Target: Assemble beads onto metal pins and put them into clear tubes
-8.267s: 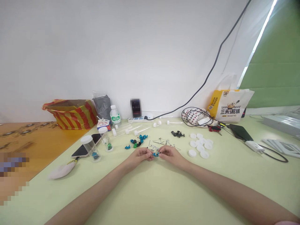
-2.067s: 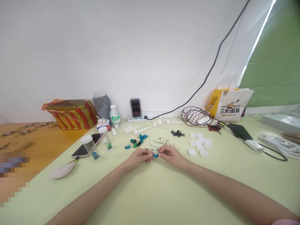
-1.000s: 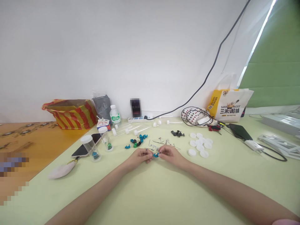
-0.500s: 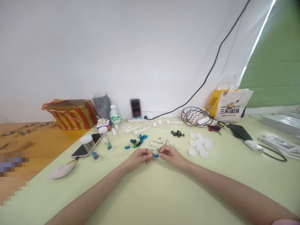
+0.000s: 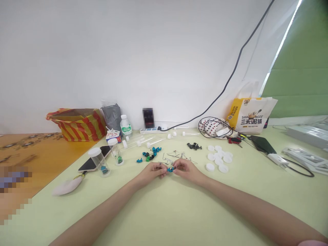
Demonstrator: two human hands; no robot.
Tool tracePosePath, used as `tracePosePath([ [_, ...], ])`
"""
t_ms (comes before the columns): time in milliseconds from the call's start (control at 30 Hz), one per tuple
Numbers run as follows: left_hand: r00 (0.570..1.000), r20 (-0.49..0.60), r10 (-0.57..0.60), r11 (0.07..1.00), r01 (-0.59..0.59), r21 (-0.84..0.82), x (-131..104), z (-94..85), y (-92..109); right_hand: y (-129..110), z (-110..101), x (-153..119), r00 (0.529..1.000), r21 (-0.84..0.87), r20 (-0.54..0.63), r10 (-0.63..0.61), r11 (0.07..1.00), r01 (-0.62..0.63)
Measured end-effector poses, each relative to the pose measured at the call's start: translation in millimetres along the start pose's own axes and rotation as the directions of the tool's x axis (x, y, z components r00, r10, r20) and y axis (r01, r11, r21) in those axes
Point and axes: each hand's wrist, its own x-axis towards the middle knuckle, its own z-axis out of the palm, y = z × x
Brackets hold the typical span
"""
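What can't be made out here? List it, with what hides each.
Head view only:
- Blue part: too small, pinched between left hand and right hand; its shape is unreadable.
- Thin metal pins: too fine to count.
- Item by the wall: pixelated.
- Patch at the left edge: pixelated.
- White trays: cut off by the right edge.

Blue part (image 5: 170, 169) — pale green table (image 5: 164, 212) (red-and-yellow striped bag (image 5: 77, 124)), white caps (image 5: 219, 159)
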Motion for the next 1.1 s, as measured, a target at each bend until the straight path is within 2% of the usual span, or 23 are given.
tracePosePath([
  [333, 1.0, -0.014, 0.006, 1.0, -0.006, 0.019, -1, 1.1, 1, 5, -1, 1, 1.0, -0.062, 0.0, -0.026, 0.998, 0.026],
  [567, 1.0, -0.01, -0.001, 1.0, 0.001, 0.009, 0, 1.2, 1, -2, -1, -1, 1.0, -0.002, 0.007, 0.016, 1.0, -0.016],
  [767, 1.0, -0.011, -0.004, 1.0, 0.004, 0.02, -1, 0.8, 2, -6, -1, -2, 1.0, 0.006, 0.012, -0.011, 1.0, 0.011],
  [1100, 1.0, -0.003, 0.001, 1.0, -0.001, 0.007, -1, 1.4, 3, 4, 0, 1, 0.999, -0.036, -0.003, -0.035, 0.999, 0.035],
])
